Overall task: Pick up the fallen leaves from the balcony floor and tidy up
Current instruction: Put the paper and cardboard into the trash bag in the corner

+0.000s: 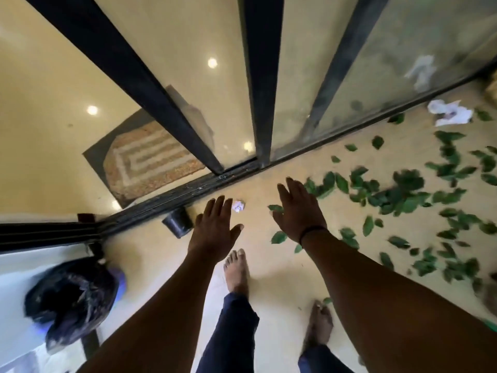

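Observation:
Several green fallen leaves (398,197) lie scattered over the beige balcony floor (274,275), thickest to the right. My left hand (215,227) hangs above the floor with fingers spread and nothing in it. My right hand (298,211), a dark band on its wrist, is also spread and empty, hovering just left of the leaf pile with single leaves beside it. A small crumpled paper scrap (238,205) sits on the floor between the two hands.
A black bin bag (72,297) stands at the lower left. A small black pot (178,222) lies by the sliding-door track (188,191). Crumpled white paper (449,113) lies at the far right near the glass door. My bare feet (236,270) stand below the hands.

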